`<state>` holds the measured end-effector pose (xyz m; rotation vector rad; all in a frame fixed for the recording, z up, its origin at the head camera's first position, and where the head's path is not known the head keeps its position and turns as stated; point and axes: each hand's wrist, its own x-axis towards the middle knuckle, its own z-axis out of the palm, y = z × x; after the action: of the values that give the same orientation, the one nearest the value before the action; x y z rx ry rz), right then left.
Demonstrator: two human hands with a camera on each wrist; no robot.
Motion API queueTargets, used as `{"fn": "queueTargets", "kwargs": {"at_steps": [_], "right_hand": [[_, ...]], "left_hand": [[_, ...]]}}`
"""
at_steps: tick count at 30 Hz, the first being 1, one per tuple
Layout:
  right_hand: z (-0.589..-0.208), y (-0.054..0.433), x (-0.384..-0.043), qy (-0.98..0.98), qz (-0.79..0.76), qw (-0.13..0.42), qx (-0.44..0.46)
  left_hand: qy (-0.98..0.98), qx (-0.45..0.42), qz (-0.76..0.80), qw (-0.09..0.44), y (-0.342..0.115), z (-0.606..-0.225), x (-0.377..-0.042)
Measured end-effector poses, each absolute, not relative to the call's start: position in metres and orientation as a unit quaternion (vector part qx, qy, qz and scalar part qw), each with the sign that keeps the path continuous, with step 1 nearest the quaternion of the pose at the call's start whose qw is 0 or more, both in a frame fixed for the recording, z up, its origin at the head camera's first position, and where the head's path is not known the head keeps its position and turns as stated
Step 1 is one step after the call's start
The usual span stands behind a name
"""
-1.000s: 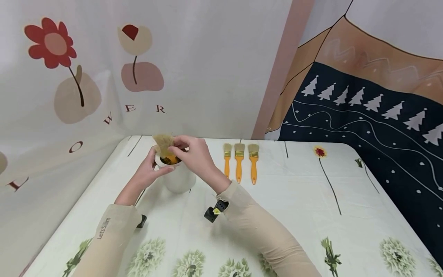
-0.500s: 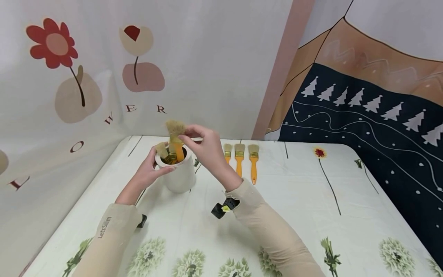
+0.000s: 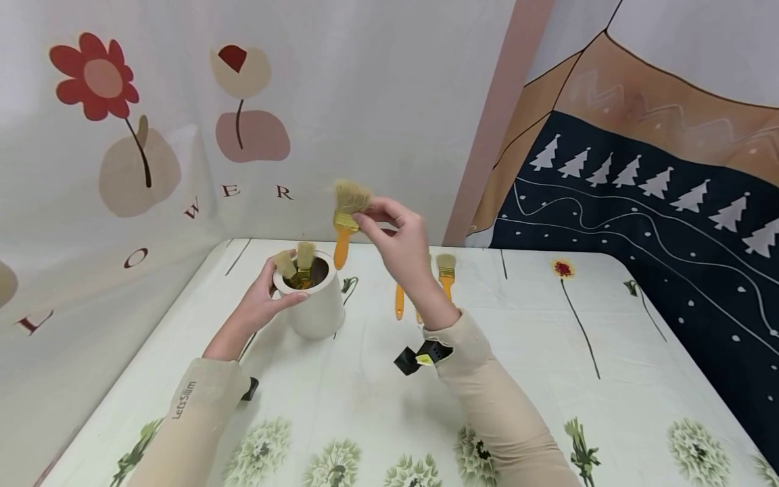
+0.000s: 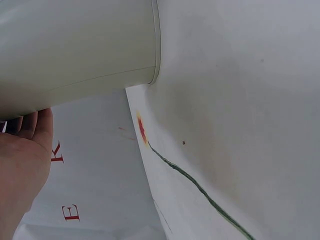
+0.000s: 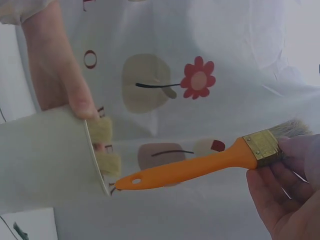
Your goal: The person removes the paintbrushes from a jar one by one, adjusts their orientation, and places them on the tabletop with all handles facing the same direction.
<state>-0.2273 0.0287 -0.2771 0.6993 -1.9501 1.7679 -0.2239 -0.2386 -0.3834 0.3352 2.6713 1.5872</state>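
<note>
In the head view, my left hand (image 3: 263,301) grips the rim of a white cylindrical pot (image 3: 318,314), its thumb along the near side. Two paintbrushes (image 3: 305,256) stand bristles-up inside. Right of the pot and above the table, my right hand (image 3: 402,247) pinches another paintbrush (image 3: 342,249) at its brass ferrule, bristles up and orange handle hanging down. From the right wrist view, this brush's handle (image 5: 195,169) shows whole, with its tip just beyond the pot's rim. The left wrist view has the pot's side (image 4: 80,50) and part of my left hand.
Beyond my right forearm, three paintbrushes lie in a row on the table; the rightmost brush (image 3: 447,270) shows best, the others are partly covered. A floral cloth (image 3: 517,352) covers the table. Printed curtains (image 3: 377,122) hang behind it.
My right hand has drawn the paintbrush up out of the pot and carried it to the right. The left hand and the pot have stayed in place.
</note>
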Motion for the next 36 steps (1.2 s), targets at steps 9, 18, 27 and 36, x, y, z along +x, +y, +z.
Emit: {"fn": "queueTargets", "kwargs": {"at_steps": [9,18,27,36], "right_hand": [[-0.283,0.058,-0.235,-0.699,0.634,0.23,0.238],[-0.29,0.085,-0.247,-0.71,0.628,0.239,0.211],[-0.305,0.12,-0.263,-0.721,0.636,0.235,0.143],[-0.332,0.156,-0.282,-0.767,0.596,0.23,0.065]], "left_hand": [[0.852,0.114,0.511,0.003,-0.238,-0.383,-0.224],[0.852,0.117,0.51,-0.001,-0.239,-0.384,-0.224],[0.853,0.119,0.508,0.0,-0.239,-0.384,-0.224],[0.854,0.114,0.508,0.001,-0.239,-0.384,-0.223]]}}
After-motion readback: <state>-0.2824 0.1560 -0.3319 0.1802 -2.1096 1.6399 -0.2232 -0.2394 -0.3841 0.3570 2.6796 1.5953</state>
